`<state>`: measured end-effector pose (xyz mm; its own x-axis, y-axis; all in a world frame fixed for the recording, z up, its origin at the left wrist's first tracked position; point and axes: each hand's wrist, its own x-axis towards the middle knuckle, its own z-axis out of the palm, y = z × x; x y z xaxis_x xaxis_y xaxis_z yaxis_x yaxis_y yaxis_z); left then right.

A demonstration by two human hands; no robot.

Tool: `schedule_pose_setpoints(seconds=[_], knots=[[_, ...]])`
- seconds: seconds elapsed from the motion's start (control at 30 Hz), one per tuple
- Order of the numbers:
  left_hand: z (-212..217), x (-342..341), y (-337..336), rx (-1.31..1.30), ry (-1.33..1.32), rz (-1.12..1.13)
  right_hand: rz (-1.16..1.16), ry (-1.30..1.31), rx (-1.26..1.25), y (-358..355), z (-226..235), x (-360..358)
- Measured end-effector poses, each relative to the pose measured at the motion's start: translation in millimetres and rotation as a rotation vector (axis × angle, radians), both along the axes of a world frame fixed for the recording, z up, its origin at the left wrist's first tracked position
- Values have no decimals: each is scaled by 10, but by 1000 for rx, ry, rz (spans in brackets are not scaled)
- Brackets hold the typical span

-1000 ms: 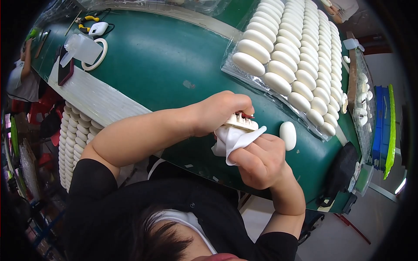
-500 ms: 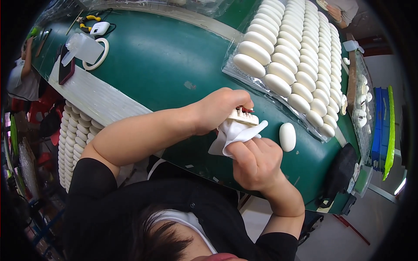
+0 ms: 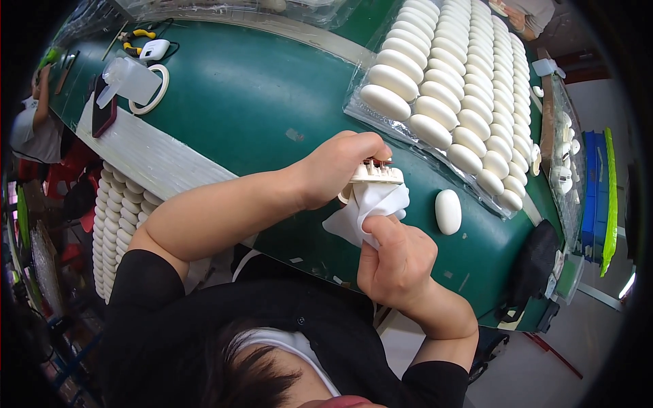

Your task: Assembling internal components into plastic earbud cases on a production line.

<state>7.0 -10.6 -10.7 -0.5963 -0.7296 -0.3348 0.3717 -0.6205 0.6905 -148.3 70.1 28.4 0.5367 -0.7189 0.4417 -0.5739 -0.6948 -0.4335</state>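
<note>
Left hand [image 3: 337, 168] sits mid-frame, fingers curled tight around a small white plastic part [image 3: 376, 173] with a ribbed top edge and a bit of red showing at its upper side. Right hand [image 3: 396, 262] is just below it, lower centre, thumb and fingers pinching a white cloth [image 3: 364, 211] that's bunched up against the underside of the part. Cloth and part are touching; both held above the near edge of the green table [image 3: 258, 102].

One loose white oval piece [image 3: 447, 211] lies on the table just right of the hands, not touched. Upper right of frame: a clear tray [image 3: 360, 109] packed with rows of the same white ovals. Lower left, below the table edge: another stack of white ovals [image 3: 112, 224].

Upper left: roll of tape [image 3: 150, 98], clear plastic bottle [image 3: 126, 79] lying across it, small white gadget [image 3: 155, 49] with yellow-handled pliers [image 3: 139, 34] beside it. Another person's arm [image 3: 41, 85] at far left edge.
</note>
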Motion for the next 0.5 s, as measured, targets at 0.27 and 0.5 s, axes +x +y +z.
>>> schedule_pose_setpoints(seconds=[0.27, 0.5], knots=[[32, -20, 27, 79, -12, -32, 142, -106, -7, -137, -94, -33], [53, -43, 47, -7, -110, -76, 325, -123, -69, -323, -68, -195]])
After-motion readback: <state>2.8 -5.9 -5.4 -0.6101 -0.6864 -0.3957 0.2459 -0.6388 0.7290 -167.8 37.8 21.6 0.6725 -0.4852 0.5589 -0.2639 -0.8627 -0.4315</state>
